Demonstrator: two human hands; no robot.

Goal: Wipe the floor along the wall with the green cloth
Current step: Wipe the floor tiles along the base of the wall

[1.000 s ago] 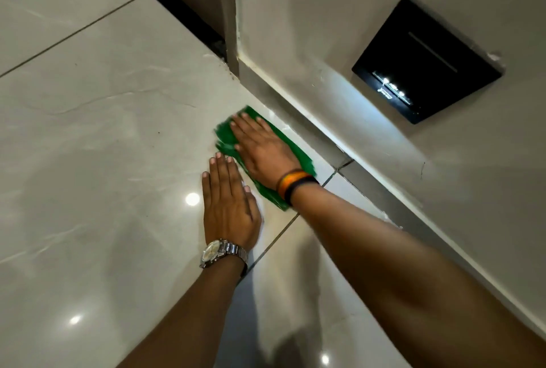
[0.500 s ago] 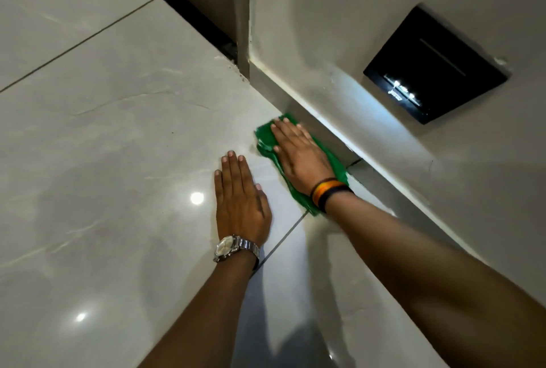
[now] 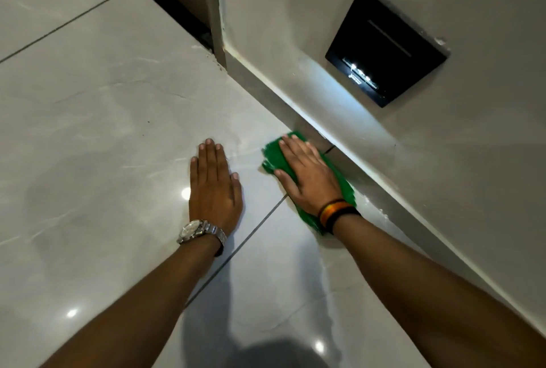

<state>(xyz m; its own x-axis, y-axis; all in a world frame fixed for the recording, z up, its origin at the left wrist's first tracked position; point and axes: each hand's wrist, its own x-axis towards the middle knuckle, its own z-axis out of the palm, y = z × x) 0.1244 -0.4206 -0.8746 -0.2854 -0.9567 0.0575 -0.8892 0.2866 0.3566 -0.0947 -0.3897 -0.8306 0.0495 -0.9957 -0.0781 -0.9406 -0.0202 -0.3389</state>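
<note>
The green cloth (image 3: 272, 155) lies flat on the glossy grey floor tile (image 3: 103, 131), right against the skirting (image 3: 381, 187) at the foot of the pale wall (image 3: 458, 175). My right hand (image 3: 307, 175), with orange and black bands on its wrist, presses palm-down on the cloth with fingers together, covering most of it. My left hand (image 3: 214, 187), with a metal watch on its wrist, rests flat on the bare tile to the left of the cloth and does not touch it.
A black square plate with small lights (image 3: 387, 51) is set low in the wall above the cloth. A dark gap beside a door frame (image 3: 189, 22) runs at the far end of the wall. A grout line (image 3: 257, 228) crosses the floor between my hands.
My right hand has slid the cloth along the skirting toward me, up to the tile joint and tight to the wall. My left hand stays flat on the tile.
</note>
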